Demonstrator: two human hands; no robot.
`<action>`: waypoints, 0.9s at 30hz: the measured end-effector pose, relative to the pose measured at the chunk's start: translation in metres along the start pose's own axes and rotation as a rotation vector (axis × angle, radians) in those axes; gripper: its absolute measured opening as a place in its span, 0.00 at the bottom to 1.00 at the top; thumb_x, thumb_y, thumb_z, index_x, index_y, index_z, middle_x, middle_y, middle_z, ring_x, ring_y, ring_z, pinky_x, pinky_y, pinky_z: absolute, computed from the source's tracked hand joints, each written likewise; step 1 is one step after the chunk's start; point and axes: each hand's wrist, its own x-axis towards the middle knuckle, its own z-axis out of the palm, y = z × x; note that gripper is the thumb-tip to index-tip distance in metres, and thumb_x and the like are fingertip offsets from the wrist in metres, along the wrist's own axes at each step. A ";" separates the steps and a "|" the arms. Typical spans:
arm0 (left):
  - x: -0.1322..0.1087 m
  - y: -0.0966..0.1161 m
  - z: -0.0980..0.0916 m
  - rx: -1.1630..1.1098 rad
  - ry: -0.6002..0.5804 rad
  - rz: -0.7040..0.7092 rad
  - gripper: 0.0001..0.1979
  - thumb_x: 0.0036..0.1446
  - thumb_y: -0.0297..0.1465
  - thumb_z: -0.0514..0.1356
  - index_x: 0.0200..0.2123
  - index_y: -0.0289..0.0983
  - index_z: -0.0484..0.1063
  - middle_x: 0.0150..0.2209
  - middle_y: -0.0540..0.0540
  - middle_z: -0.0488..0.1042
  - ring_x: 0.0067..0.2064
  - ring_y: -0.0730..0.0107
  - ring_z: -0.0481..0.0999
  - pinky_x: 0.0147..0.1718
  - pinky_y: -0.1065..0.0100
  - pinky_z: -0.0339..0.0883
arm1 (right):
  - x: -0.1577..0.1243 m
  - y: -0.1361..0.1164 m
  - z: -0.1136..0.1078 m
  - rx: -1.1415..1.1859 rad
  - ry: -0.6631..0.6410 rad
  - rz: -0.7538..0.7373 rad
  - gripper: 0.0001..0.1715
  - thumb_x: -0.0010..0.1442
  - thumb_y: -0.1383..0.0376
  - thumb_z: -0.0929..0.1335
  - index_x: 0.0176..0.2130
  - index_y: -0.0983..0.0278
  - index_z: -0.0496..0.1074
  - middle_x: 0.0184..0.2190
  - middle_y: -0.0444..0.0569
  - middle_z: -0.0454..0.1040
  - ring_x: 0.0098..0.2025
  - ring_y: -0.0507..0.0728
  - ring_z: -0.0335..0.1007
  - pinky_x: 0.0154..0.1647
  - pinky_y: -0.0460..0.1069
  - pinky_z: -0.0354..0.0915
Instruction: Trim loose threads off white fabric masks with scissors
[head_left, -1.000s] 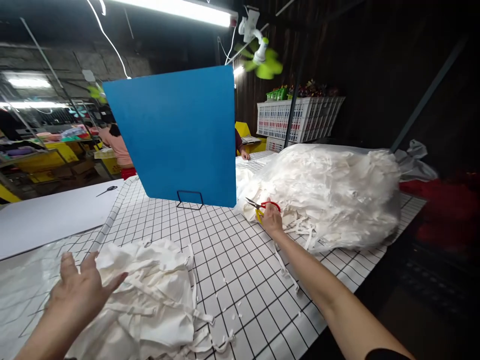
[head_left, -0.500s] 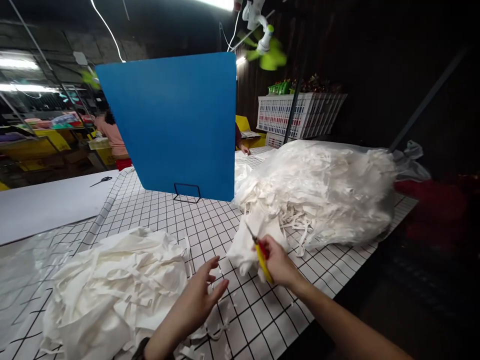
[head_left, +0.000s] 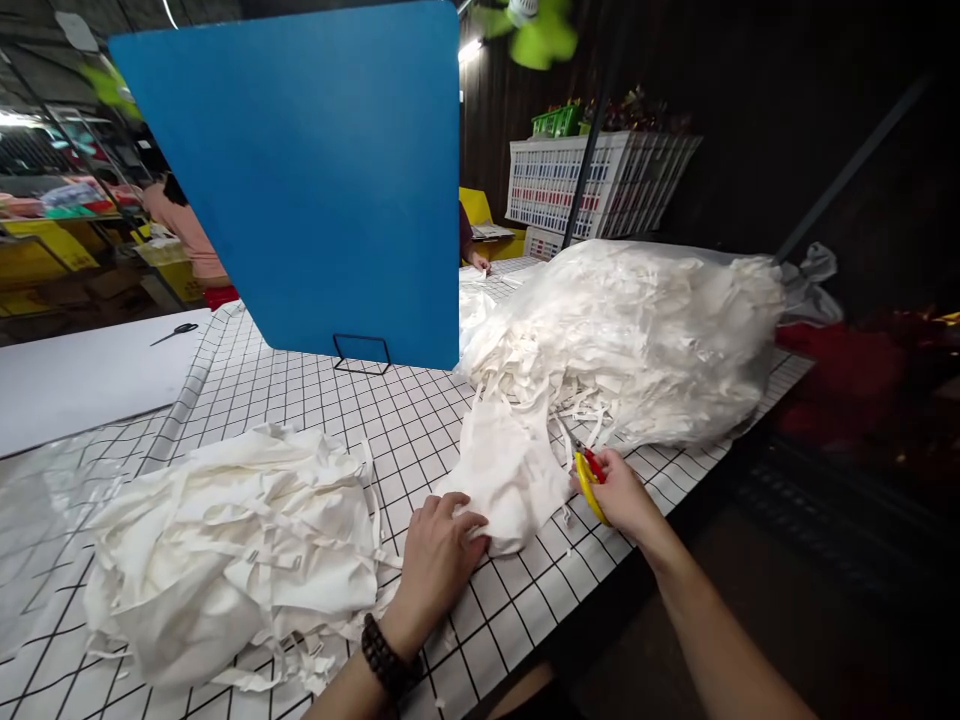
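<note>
My right hand [head_left: 626,495] is closed around scissors [head_left: 590,485] with red and yellow handles, their dark tips pointing away to the upper left. Beside the blades lies a white cloth piece [head_left: 510,465] with narrow straps, stretching from the mouth of a clear plastic bag [head_left: 645,340] stuffed with similar white pieces. My left hand [head_left: 442,550], a dark beaded bracelet at its wrist, has its fingers curled onto the near left edge of that cloth; the fingertips are partly hidden. To its left is a loose heap of white cloth pieces [head_left: 240,550] with straps.
A blue board [head_left: 315,190] stands upright on a wire stand on the checked tablecloth [head_left: 420,420]. Dark scissors [head_left: 175,333] lie on a white sheet at left. Behind the board, a person's hand [head_left: 480,262] rests at the table. White plastic crates [head_left: 592,185] stand farther back.
My left hand has moved forward and right onto the cloth piece, its fingers now curled. My right hand has shifted right with the scissors, off the cloth. The view has tilted down.
</note>
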 end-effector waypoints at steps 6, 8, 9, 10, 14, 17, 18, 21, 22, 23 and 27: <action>0.003 -0.014 -0.021 -0.270 0.203 -0.036 0.09 0.60 0.33 0.58 0.41 0.44 0.79 0.43 0.44 0.76 0.45 0.57 0.71 0.44 0.58 0.65 | 0.001 0.008 0.020 0.021 -0.039 0.016 0.19 0.40 0.61 0.76 0.27 0.59 0.63 0.24 0.43 0.76 0.26 0.56 0.72 0.26 0.48 0.65; 0.003 -0.020 -0.035 -0.456 0.269 -0.147 0.10 0.61 0.36 0.58 0.42 0.42 0.77 0.42 0.44 0.76 0.43 0.60 0.72 0.42 0.61 0.65 | 0.003 0.005 0.023 0.056 -0.048 0.005 0.18 0.43 0.59 0.75 0.29 0.59 0.63 0.28 0.45 0.77 0.28 0.56 0.73 0.27 0.48 0.65; 0.003 -0.024 -0.041 -0.565 0.301 -0.213 0.10 0.62 0.37 0.58 0.42 0.42 0.76 0.41 0.45 0.76 0.42 0.62 0.72 0.40 0.63 0.66 | 0.004 0.003 0.023 0.078 -0.056 -0.003 0.18 0.45 0.58 0.74 0.30 0.59 0.62 0.31 0.47 0.78 0.28 0.56 0.73 0.27 0.48 0.66; 0.003 -0.027 -0.046 -0.674 0.336 -0.273 0.11 0.61 0.38 0.58 0.42 0.41 0.75 0.40 0.46 0.76 0.41 0.64 0.73 0.40 0.65 0.65 | 0.004 0.000 0.024 0.102 -0.070 -0.014 0.18 0.47 0.57 0.73 0.31 0.59 0.62 0.34 0.48 0.79 0.28 0.55 0.73 0.27 0.48 0.66; 0.006 -0.041 -0.053 -1.018 0.453 -0.433 0.13 0.58 0.40 0.61 0.42 0.39 0.72 0.35 0.50 0.74 0.38 0.71 0.71 0.39 0.72 0.64 | -0.002 -0.014 0.032 0.172 -0.183 -0.064 0.19 0.50 0.55 0.71 0.34 0.58 0.59 0.44 0.51 0.78 0.25 0.52 0.71 0.25 0.48 0.66; 0.009 -0.046 -0.050 -1.185 0.460 -0.547 0.14 0.54 0.40 0.64 0.40 0.37 0.72 0.32 0.52 0.73 0.31 0.75 0.69 0.32 0.76 0.63 | -0.008 -0.024 0.051 0.164 -0.246 -0.108 0.21 0.49 0.58 0.73 0.37 0.58 0.61 0.44 0.50 0.77 0.32 0.55 0.74 0.31 0.49 0.69; 0.010 -0.045 -0.049 -1.224 0.465 -0.576 0.14 0.52 0.40 0.65 0.39 0.37 0.72 0.32 0.53 0.72 0.30 0.76 0.68 0.29 0.76 0.62 | -0.009 -0.028 0.059 0.150 -0.252 -0.123 0.21 0.49 0.59 0.74 0.38 0.58 0.62 0.43 0.49 0.77 0.36 0.56 0.74 0.34 0.50 0.69; 0.010 -0.040 -0.052 -1.293 0.485 -0.604 0.14 0.50 0.39 0.65 0.37 0.37 0.71 0.31 0.53 0.73 0.29 0.77 0.69 0.27 0.77 0.63 | -0.007 -0.037 0.084 0.104 -0.260 -0.164 0.21 0.49 0.63 0.74 0.41 0.58 0.65 0.41 0.47 0.77 0.40 0.58 0.74 0.40 0.52 0.68; 0.009 -0.038 -0.055 -1.313 0.487 -0.602 0.14 0.50 0.39 0.66 0.37 0.37 0.71 0.31 0.53 0.73 0.29 0.76 0.70 0.28 0.77 0.64 | -0.005 -0.039 0.092 0.094 -0.269 -0.175 0.21 0.48 0.63 0.74 0.41 0.58 0.66 0.40 0.47 0.77 0.41 0.59 0.73 0.41 0.53 0.67; 0.008 -0.035 -0.058 -1.334 0.488 -0.600 0.14 0.50 0.38 0.66 0.37 0.37 0.71 0.32 0.53 0.73 0.30 0.76 0.71 0.28 0.77 0.65 | -0.003 -0.042 0.098 0.089 -0.283 -0.184 0.20 0.48 0.64 0.74 0.40 0.58 0.66 0.38 0.46 0.77 0.41 0.59 0.73 0.42 0.53 0.67; 0.003 -0.027 -0.071 -1.425 0.519 -0.593 0.12 0.51 0.35 0.66 0.36 0.38 0.71 0.32 0.51 0.74 0.30 0.74 0.73 0.26 0.76 0.68 | 0.001 -0.052 0.116 0.133 -0.386 -0.206 0.19 0.47 0.62 0.75 0.37 0.59 0.66 0.36 0.45 0.76 0.39 0.58 0.73 0.41 0.53 0.67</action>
